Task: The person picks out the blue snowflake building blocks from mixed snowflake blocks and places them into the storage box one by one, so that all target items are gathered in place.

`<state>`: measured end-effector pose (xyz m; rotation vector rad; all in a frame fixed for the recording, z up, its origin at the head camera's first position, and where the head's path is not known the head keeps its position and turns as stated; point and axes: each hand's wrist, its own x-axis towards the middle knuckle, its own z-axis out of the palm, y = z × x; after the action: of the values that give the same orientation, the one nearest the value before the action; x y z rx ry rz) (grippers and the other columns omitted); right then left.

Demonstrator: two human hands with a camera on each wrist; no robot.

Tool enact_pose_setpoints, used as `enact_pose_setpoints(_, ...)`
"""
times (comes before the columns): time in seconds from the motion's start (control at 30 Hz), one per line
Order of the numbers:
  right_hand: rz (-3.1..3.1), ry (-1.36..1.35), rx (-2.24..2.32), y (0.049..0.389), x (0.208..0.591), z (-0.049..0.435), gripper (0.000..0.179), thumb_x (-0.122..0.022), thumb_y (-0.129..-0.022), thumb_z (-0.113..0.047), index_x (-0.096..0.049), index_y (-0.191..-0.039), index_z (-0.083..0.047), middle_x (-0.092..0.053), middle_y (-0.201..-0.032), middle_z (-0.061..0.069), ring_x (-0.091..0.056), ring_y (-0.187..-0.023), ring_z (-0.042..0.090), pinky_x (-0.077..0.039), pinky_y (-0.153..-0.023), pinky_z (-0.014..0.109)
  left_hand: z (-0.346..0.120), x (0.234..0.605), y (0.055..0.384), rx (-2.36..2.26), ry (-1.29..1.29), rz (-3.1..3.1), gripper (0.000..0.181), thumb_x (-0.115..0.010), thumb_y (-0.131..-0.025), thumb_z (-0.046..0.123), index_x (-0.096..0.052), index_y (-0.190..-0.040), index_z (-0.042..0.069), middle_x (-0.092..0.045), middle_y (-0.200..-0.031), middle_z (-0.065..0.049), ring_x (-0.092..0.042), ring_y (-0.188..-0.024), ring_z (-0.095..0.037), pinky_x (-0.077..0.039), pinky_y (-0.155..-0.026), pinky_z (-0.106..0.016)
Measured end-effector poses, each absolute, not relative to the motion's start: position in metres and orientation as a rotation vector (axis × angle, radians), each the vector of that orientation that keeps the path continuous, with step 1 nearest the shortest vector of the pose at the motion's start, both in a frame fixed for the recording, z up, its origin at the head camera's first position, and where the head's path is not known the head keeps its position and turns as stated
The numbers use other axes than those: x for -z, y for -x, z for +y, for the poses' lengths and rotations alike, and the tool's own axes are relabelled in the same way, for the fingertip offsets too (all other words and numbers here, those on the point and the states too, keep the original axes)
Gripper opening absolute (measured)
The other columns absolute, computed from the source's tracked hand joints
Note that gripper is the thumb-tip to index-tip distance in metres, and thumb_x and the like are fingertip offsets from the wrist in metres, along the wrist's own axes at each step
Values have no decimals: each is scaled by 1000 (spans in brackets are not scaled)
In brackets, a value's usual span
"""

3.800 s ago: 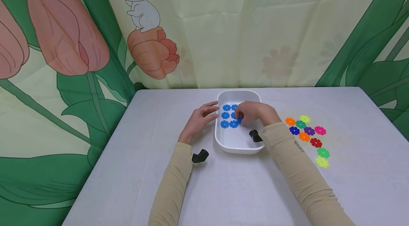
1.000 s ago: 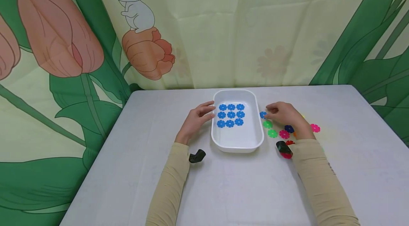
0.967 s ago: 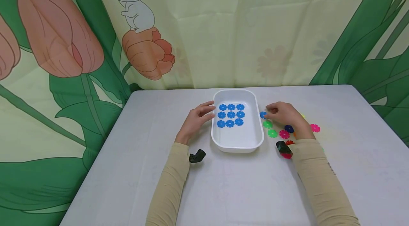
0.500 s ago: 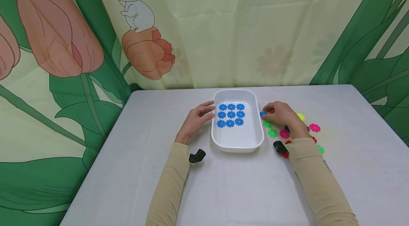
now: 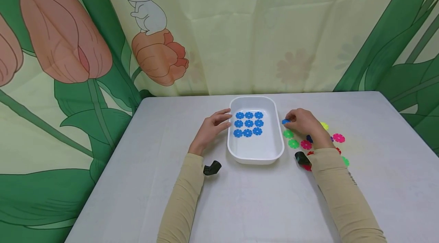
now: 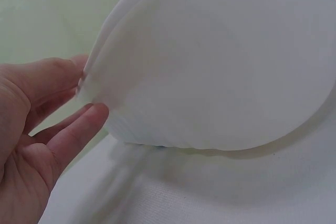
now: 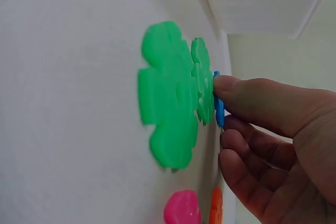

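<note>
My right hand (image 5: 305,124) is just right of the white tray (image 5: 255,158), its thumb and fingers pinching a blue flower-shaped plastic disc (image 7: 219,99). That disc stands edge-on to the right wrist camera, close beside a green disc (image 7: 202,80). My left hand (image 5: 212,130) rests its fingertips against the tray's left side, fingers loosely extended. The left wrist view shows its thumb and fingers touching the tray's outer wall (image 6: 210,66). Inside the tray, blue discs (image 5: 249,123) lie flat in three rows of three, towards the back left.
Right of the tray lie several loose discs: green (image 5: 293,144), pink (image 5: 306,144), yellow (image 5: 324,125) and red ones, some hidden under my right forearm. A black wrist camera mount (image 5: 212,168) sits at my left cuff. A patterned curtain (image 5: 233,44) hangs behind the table (image 5: 171,128).
Earliest, my right hand was inside the tray with a blue disc; the rows there have since filled out. It moved right to another blue disc, now pinched. My left hand has stayed put.
</note>
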<state>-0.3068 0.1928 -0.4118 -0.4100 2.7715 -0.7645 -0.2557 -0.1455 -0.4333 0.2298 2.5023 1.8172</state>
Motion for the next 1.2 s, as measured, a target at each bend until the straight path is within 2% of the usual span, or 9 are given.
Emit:
enact_pose_setpoints(0.23,2782,441,762,308,414,195,37,-66,-93,-16,-59,-118,10,-60,-109,25,-52,-98,37,-48,-93,53,-145,433,255,-1809,-221,2505,36,-68,-93,24,-67,-126,11,-49,-141,18,-46,-133,-16,-42,-106,-39)
enact_pose_setpoints(0.5,2786,428,772,306,414,192,38,-66,-93,-14,-55,-122,8,-57,-114,26,-53,-104,39,-47,-96,55,-145,433,255,-1827,-215,2488,35,-69,-92,23,-67,-125,10,-50,-141,17,-47,-132,-16,-42,-107,-38)
enact_pose_setpoints(0.83,2809,506,714,306,413,190,38,-67,-92,-13,-60,-123,6,-51,-115,26,-52,-100,37,-49,-93,54,-145,433,256,-1850,-213,2471,35,-69,-92,22,-68,-124,8,-51,-139,17,-48,-130,-14,-41,-107,-37)
enact_pose_setpoints(1.2,2789,531,700,307,411,194,45,-69,-91,-19,-60,-125,8,-58,-112,24,-54,-98,36,-49,-91,53,-145,434,257,-1844,-228,2481,35,-69,-92,22,-67,-125,9,-50,-139,17,-48,-131,-14,-42,-107,-37)
